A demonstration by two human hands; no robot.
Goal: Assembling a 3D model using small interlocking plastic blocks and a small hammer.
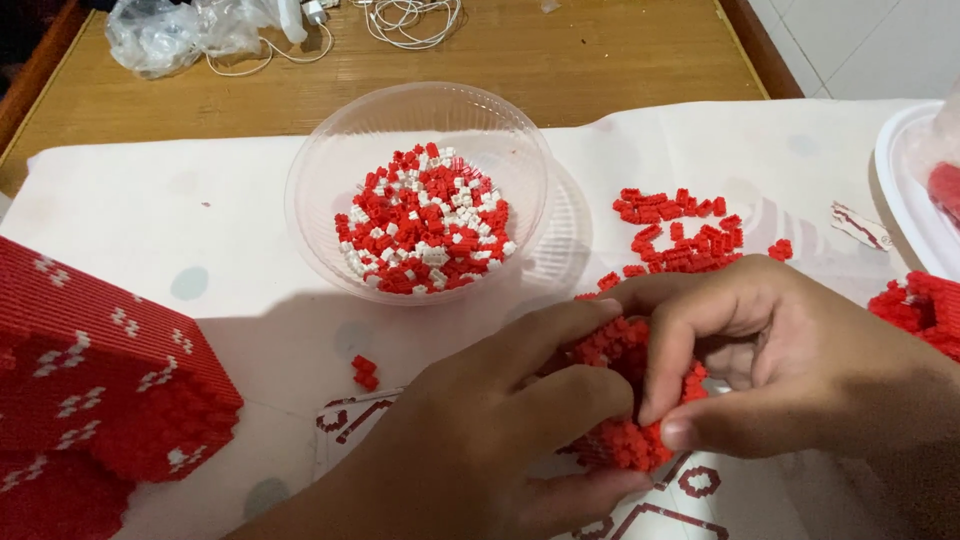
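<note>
Red brick-built plastic lump [625, 400], pinched between left hand [480, 440] and right hand [790, 370], could crumble under uneven pressure, scattering pieces toward six o'clock.

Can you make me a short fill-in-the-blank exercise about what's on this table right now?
1. Both hands, left hand and right hand, grip a clump of red ____ between them.
2. The clear plastic bowl holds red and ____ bricks.
3. The large red brick model sits at the ____ edge of the view.

Missing words: bricks; white; left
</note>
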